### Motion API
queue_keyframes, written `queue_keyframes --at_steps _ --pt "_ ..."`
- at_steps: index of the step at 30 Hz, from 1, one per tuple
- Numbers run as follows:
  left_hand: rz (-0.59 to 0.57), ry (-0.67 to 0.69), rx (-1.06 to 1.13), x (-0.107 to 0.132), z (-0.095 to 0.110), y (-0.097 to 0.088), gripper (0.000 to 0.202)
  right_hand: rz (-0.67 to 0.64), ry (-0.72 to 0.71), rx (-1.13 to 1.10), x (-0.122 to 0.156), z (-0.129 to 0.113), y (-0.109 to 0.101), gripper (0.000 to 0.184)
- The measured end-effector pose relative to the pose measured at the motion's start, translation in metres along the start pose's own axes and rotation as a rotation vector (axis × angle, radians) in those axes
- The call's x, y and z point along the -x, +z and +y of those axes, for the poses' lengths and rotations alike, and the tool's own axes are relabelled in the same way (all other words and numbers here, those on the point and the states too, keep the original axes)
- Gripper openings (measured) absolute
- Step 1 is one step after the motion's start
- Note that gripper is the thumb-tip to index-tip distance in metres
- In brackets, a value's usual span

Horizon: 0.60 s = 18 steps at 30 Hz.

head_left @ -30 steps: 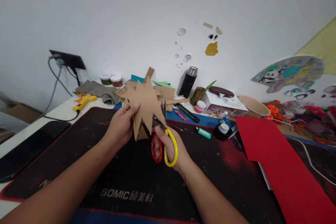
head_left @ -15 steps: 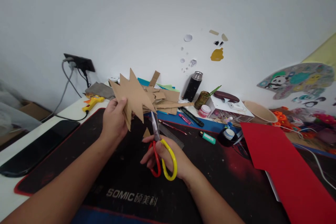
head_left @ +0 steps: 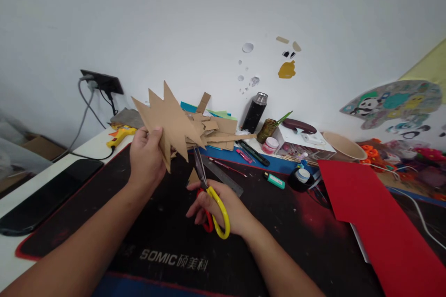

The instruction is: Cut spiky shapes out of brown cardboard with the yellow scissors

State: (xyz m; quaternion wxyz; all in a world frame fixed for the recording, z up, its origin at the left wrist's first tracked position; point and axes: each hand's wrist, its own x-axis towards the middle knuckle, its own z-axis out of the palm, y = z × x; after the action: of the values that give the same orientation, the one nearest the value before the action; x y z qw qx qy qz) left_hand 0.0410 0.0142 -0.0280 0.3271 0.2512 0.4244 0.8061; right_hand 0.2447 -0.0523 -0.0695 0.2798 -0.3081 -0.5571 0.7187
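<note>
My left hand [head_left: 148, 153] pinches a spiky piece of brown cardboard [head_left: 170, 118] by its lower left edge, thumb on the front face. The piece is cut into several sharp points and is held up above the desk mat. My right hand [head_left: 218, 204] grips scissors [head_left: 220, 213] with one red and one yellow handle loop. Their blades point up toward the cardboard's lower right tip; whether they touch it I cannot tell. Under the blades, a small triangular cardboard scrap [head_left: 193, 177] lies on the mat near a grey ruler [head_left: 223, 174].
Behind the hands lies a heap of cardboard scraps [head_left: 223, 126], beside a black thermos [head_left: 255, 113]. A yellow glue gun [head_left: 121, 135] and a black phone-like slab [head_left: 52, 195] are at left. Red sheet [head_left: 376, 222], teal glue stick [head_left: 274, 180] and black cutter [head_left: 253, 153] lie to the right.
The cardboard has moved a little left and up with my left hand. The scissors have turned slightly, and their blades now look a bit more parted near the cardboard's lower right tip.
</note>
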Motion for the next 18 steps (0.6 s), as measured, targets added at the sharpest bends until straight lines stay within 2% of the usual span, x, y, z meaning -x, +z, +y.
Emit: queue_keyframes --at_steps 6,11,18 --pt "0.016 0.067 0.068 0.000 0.005 0.002 0.018 -0.080 0.029 -0.008 0.005 -0.005 0.005 0.088" --pt "-0.030 0.185 -0.002 0.002 0.005 0.000 0.026 0.041 0.047 0.041 0.001 -0.004 0.005 0.082" --pt "-0.124 0.331 -0.130 0.011 0.007 -0.005 0.023 0.146 -0.009 0.145 -0.001 0.001 0.004 0.065"
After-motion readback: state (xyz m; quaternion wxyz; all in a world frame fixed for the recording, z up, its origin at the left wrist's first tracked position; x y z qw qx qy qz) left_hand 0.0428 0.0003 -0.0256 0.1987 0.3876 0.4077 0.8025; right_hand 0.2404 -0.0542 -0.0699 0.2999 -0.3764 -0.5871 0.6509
